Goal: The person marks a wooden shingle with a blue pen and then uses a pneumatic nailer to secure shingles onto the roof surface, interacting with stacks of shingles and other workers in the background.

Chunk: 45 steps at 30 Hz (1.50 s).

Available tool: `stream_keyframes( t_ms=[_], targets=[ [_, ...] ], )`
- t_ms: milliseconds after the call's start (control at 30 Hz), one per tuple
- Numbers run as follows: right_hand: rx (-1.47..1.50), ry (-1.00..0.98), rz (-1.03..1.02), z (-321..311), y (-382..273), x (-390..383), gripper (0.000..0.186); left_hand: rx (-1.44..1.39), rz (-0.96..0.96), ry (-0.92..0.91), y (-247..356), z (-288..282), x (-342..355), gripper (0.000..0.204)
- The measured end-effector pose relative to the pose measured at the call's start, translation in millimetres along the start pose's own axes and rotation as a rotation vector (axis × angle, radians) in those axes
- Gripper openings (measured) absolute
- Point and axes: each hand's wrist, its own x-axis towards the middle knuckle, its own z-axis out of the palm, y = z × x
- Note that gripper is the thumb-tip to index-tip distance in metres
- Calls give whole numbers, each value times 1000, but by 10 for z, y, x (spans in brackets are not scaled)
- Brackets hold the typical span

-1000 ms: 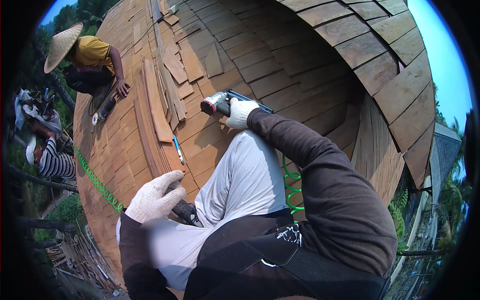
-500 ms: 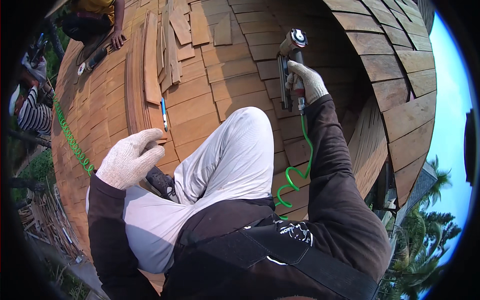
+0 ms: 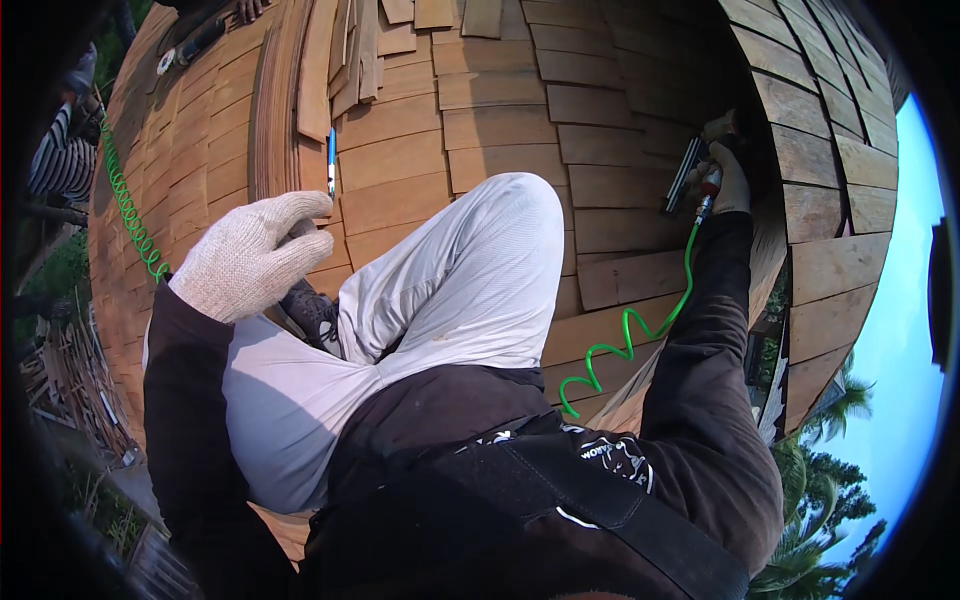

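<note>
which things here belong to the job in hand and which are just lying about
Seemingly in use:
air tool, gripped in the right hand
green hose joined to it
roof shingles

Apparently just lying about:
blue pen-like tool
stack of wooden strips
grinder-like tool, upper left

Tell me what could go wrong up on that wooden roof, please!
The green hose trails from the power tool in the right hand, beside the person's sleeve, so it might snag. What looks like a blue pen lies near the left hand, so a bump could send it sliding. Wood strips lying on the shingles might slip too if knocked.
</note>
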Motion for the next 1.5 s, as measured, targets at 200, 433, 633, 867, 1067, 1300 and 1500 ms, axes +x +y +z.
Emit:
stream_keyframes(
  t_ms=[200,433,633,867,1067,1300,1500],
  targets=[
    [-42,-18,11,4,70,77,24,17,-96,-83,72,-79,24,48],
    [-62,-16,93,96,31,20,23,-12,-87,-43,55,-83,-6,48],
    [-32,-17,97,47,69,75,23,13,-24,-23,38,-101,-41,47],
    [-86,-49,25,176,28,220,24,72,15,5,28,-75,-69,48],
    [-95,-97,57,204,18,418,22,76,-21,-17,78,-80,-60,48],
    [-70,-12,60,285,60,115,20,49,-59,-39,43,-112,-77,50],
    [-26,58,101,69,304,-149,20,62,-8,-23,84,-75,-7,47]
  ],
)
